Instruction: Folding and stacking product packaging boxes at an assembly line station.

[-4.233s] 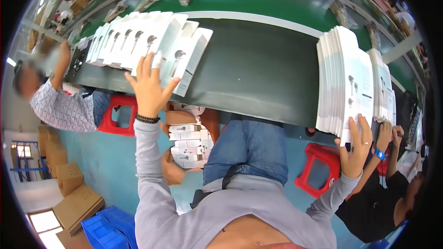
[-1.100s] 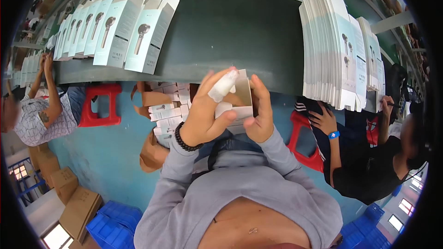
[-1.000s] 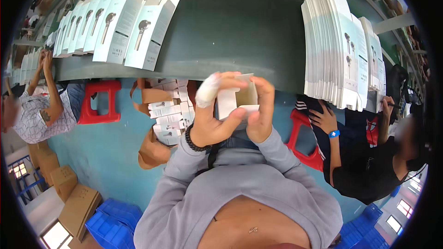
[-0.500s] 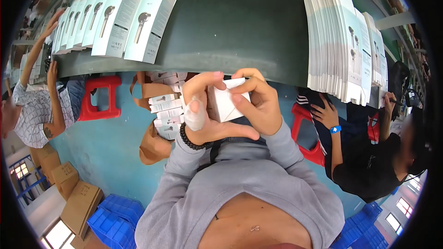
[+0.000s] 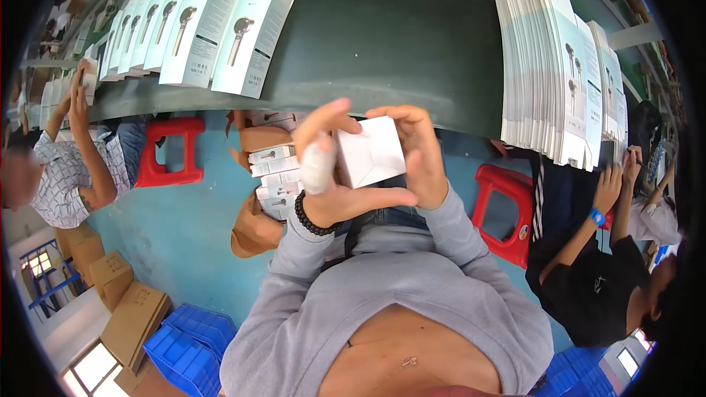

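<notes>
white rectangular cardboard box: gaping end now folded over, apparently fully closed | bare right hand: thumb off that end | black-shirted co-worker's blue-banded hand: shifted rightward

Looking steeply down from head height now, left one of a fisheye pair, upright and unmirrored! Close in on left hand and right hand, both near the middle. Taking in the grey sweatshirt below, facing out across the dark worktop up top, bending its straight edges into arcs, and reaching wide enough for blue floor on both sides!
</notes>
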Available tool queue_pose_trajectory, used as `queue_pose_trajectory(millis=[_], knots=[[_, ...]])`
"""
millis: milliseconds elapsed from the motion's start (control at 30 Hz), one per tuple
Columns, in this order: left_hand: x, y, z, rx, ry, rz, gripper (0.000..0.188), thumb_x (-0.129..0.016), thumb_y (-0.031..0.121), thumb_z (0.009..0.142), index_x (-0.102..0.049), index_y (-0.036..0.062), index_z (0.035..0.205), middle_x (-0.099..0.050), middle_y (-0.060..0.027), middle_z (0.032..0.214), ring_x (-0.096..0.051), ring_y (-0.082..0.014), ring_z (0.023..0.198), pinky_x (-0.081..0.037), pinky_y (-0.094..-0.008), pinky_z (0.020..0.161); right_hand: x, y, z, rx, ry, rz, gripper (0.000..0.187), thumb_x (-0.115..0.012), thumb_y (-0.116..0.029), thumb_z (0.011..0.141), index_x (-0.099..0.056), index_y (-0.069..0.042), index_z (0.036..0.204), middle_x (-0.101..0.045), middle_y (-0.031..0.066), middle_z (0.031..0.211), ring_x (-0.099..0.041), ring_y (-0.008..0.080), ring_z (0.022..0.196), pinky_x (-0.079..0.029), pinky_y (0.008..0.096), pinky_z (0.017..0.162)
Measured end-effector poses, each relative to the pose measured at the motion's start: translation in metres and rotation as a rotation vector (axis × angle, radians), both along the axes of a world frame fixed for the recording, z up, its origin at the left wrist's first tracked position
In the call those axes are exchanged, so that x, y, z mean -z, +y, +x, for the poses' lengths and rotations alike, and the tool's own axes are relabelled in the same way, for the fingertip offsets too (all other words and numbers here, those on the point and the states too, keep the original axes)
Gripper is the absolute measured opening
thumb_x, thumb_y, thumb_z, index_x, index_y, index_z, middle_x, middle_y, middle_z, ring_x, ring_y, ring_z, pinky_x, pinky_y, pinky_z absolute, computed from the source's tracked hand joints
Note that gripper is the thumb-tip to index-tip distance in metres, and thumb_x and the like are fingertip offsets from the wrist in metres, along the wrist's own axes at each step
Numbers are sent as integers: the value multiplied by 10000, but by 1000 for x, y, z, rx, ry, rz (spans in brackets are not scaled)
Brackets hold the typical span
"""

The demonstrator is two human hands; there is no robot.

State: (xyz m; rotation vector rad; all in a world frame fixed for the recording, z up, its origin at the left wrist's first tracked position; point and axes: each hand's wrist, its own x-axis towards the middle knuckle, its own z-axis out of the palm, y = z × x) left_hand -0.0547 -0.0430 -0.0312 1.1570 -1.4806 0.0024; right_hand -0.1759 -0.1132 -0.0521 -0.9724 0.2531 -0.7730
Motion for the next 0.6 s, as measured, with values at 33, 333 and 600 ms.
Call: queue_pose_trajectory(millis=[33,333,600], knots=[[-5,1,1,7,91,24,1319,-869,389,436,-14,143,1411,-289,-204,1328,-482,-224,887,-479,-319,684,9,0,-2,-11,55,-188,680,-659,-273,786,-290,-3,1290,-412,147,1257,-476,252,1077,-375,374,931],[-57,42,63,188,-143,536,871,-841,272,564,-411,40,1285,-528,-238,1161,-525,-320,1058,-451,-390,850,-20,-5,-1,127,353,-1093,668,-768,-294,598,-538,-30,1167,-519,156,1157,-489,313,1028,-389,392,843],[-23,55,115,-490,243,-4,880,-699,-31,674,-136,-6,1350,-383,-156,1238,-444,-258,1130,-374,-353,940,-48,-41,-40,612,351,-1247,581,-718,-375,702,-530,-54,1148,-536,195,1143,-489,407,1068,-386,476,900]])
